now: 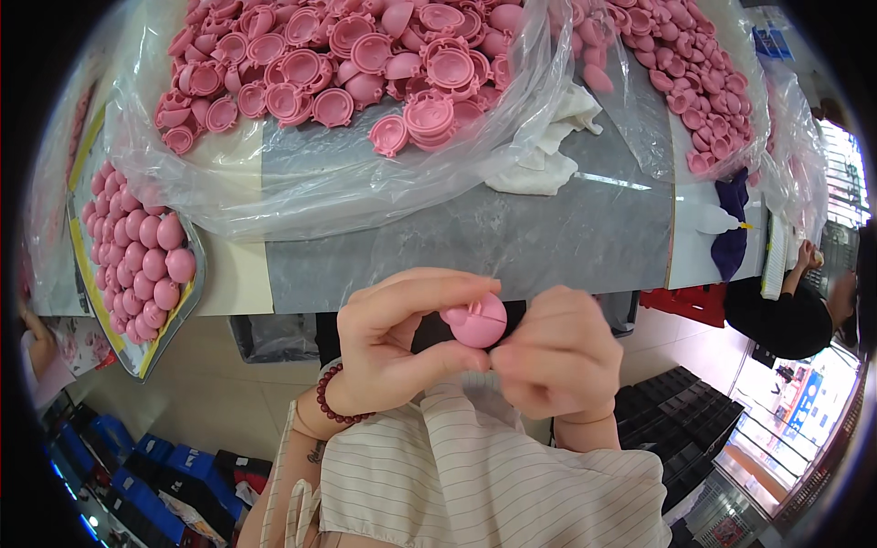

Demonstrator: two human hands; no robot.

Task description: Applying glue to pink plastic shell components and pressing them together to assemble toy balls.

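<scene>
A small round pink plastic case (479, 321) with a seam line and a knobby tab sits above my lap, just off the table's near edge. My left hand (388, 338) pinches it between thumb and fingertips. Beside its right side, my right hand (562, 356) is closed, fingers curled and slightly blurred. What those right fingers grip, if anything, is hidden. On the table ahead lies a large heap of open pink half-shells (365, 55) on clear plastic sheeting (356, 205).
At left, a tray with a yellow-lined rim (185, 306) holds closed pink balls. More pink pieces (703, 91) lie at far right. A white cloth (548, 160), a white bottle (713, 219) and a purple cloth (731, 224) rest on the table. Black crates (671, 416) stand lower right. Other people sit at both sides.
</scene>
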